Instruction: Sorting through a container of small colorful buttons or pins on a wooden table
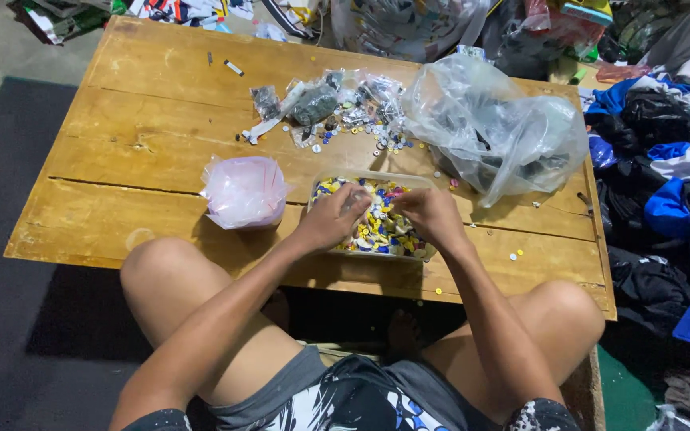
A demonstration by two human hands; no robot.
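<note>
A clear plastic tub (319, 182) full of small coloured buttons (378, 226) sits near the front edge of a low wooden table (137, 144). My left hand (332, 216) rests on the tub's left side, fingers curled down among the buttons. My right hand (429, 214) lies over the tub's right side, fingers bent into the buttons too. Whether either hand pinches a button is hidden by the fingers.
A pink-tinted plastic bag (243, 191) stands left of the tub. Small clear packets and loose buttons (337, 112) lie behind it. A big crumpled clear bag (493, 128) is at the right. Piles of clothes (664, 160) crowd the right side. My bare knees sit under the table's front edge.
</note>
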